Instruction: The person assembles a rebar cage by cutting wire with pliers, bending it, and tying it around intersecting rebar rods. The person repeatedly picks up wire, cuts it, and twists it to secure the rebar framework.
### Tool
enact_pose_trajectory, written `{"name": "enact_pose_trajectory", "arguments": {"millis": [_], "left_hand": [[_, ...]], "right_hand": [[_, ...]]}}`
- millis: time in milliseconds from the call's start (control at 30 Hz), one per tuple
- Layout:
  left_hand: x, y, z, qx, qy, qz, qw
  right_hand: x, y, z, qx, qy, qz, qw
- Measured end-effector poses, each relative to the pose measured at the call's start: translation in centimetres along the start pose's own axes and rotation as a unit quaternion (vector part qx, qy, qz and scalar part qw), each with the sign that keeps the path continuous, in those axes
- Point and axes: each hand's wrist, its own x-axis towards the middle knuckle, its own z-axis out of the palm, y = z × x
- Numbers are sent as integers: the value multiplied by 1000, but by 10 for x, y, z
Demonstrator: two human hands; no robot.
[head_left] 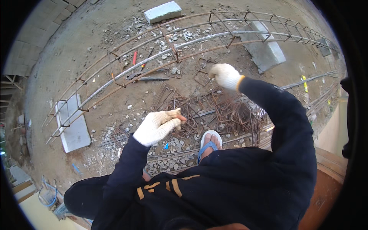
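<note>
Both hands wear white knit gloves. My left hand (156, 125) is closed in a pinch above the loose bent steel, with bare fingertips showing; anything in it is too small to make out. Farther out, my right hand (225, 75) is curled closed beside a square wire stirrup (201, 76) on the ground, and what it may hold is hidden. Beneath and between the hands lies a tangled pile of rusty stirrups (230, 113). Ahead, a long rebar cage (167, 40) of parallel bars and cross stirrups stretches from left to right, apart from both hands.
Pale concrete blocks (73, 128) carry the cage, with another block (163, 12) behind it. A cutting tool with red handles (134, 58) lies under the bars. Gravel (174, 155) and long thin rods (316, 101) cover ground near my sandalled foot (210, 143).
</note>
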Motion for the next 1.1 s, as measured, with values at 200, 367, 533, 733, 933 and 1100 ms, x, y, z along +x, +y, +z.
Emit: {"name": "enact_pose_trajectory", "arguments": {"millis": [200, 367, 533, 733, 933, 1100], "left_hand": [[-57, 11, 38, -114, 192, -192, 956], [-64, 4, 54, -60, 193, -113, 973], [-50, 5, 67, -161, 240, -130, 948], [-41, 7, 65, -134, 198, -119, 964], [-37, 12, 65, -160, 241, -131, 948], [-28, 8, 62, -177, 277, -126, 936]], "right_hand": [[123, 10, 67, -120, 85, -163, 976], [165, 21, 65, -209, -88, -170, 959], [140, 67, 21, -108, -70, -205, 970], [91, 73, 36, -224, -57, -156, 960], [89, 83, -1, -191, -30, -73, 978], [69, 108, -38, -108, 87, 145, 980]]}}
